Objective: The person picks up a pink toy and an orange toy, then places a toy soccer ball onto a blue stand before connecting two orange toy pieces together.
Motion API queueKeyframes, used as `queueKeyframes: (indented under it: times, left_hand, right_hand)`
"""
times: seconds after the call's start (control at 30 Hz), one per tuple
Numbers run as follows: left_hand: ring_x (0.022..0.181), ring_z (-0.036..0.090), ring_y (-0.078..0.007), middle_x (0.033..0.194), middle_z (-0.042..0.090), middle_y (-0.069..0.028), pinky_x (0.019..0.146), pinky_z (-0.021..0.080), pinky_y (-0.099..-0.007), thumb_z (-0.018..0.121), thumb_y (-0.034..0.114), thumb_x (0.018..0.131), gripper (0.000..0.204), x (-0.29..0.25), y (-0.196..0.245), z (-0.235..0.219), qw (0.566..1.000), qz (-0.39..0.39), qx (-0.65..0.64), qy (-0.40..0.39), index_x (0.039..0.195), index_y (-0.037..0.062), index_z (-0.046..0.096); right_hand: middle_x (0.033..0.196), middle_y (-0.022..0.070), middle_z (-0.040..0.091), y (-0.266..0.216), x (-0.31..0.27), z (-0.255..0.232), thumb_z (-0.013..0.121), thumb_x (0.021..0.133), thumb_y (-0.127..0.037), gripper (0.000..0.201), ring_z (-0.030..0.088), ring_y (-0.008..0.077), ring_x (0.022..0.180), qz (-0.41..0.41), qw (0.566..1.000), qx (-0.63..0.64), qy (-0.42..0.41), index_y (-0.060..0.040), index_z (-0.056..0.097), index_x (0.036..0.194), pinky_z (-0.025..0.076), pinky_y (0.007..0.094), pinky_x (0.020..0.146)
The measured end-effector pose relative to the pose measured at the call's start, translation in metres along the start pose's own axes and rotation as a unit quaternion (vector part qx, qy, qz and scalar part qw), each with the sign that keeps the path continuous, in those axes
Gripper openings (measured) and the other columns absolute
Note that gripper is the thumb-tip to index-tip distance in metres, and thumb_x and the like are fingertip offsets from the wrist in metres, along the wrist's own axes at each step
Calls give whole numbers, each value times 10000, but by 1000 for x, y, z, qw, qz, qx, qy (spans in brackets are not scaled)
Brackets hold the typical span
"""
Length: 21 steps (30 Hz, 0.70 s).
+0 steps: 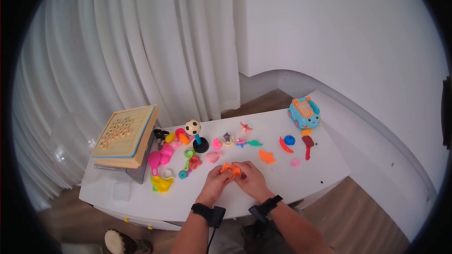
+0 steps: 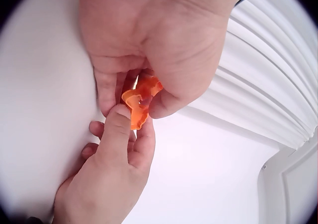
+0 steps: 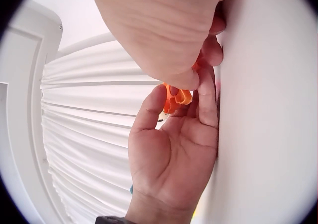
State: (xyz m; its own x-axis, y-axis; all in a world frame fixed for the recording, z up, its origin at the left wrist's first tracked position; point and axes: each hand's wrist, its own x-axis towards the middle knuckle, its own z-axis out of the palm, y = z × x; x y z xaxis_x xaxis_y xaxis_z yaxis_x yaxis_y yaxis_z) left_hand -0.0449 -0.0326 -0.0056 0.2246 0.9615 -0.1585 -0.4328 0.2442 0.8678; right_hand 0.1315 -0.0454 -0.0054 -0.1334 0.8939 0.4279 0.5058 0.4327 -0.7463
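A small, hollow orange plastic piece (image 1: 231, 171) with thin, wavy walls is held between both hands over the front middle of the table. My left hand (image 1: 215, 184) pinches it from the left, thumb and fingers at its edge. From the other side, my right hand (image 1: 253, 179) grips it with thumb and fingertips. In the left wrist view the orange piece (image 2: 139, 102) shows an open, scooped side; the right wrist view shows part of it (image 3: 177, 97), the rest covered by fingers. A jagged flat orange piece (image 1: 267, 156) lies just beyond the right hand.
A white table (image 1: 254, 202) carries several toys: a football on a stand (image 1: 193, 128), a pink bird-like toy (image 1: 213, 157), yellow toy (image 1: 162, 183), red curved toy (image 1: 286, 145) and blue toy phone (image 1: 304, 113). A board game box (image 1: 125, 136) stands at left. A drum (image 1: 115, 242) is on the floor.
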Motion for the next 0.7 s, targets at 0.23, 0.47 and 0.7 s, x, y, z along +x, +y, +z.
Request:
queueKeyframes:
  times: [0.23, 0.47, 0.7]
  left_hand:
    - [1075, 708, -194, 1191, 678, -120, 965, 600, -330, 598, 205, 1083, 267, 2, 2, 1, 1000, -9, -25, -8, 1243, -9, 605]
    - [1055, 717, -188, 1177, 707, -115, 958, 591, -327, 563, 232, 1106, 296, -1, 5, 1, 998, -12, -63, -12, 1275, -8, 609]
    - [1017, 718, -186, 1187, 706, -122, 893, 611, -318, 570, 176, 1092, 258, 5, -4, -3, 998, -1, 55, 13, 1269, -8, 608]
  right_hand:
    - [1113, 92, 671, 8, 1, 3, 760, 908, -154, 421, 701, 221, 779, 16, 1000, 6, 14, -91, 664, 1313, 579, 356, 747]
    - [1089, 98, 675, 4, 1, 2, 759, 913, -180, 417, 703, 231, 770, 9, 1000, -10, 13, -81, 668, 1308, 579, 364, 735]
    - [1079, 74, 672, -4, 0, -1, 772, 896, -222, 440, 704, 225, 804, 13, 1000, -26, -7, -118, 678, 1313, 582, 373, 741]
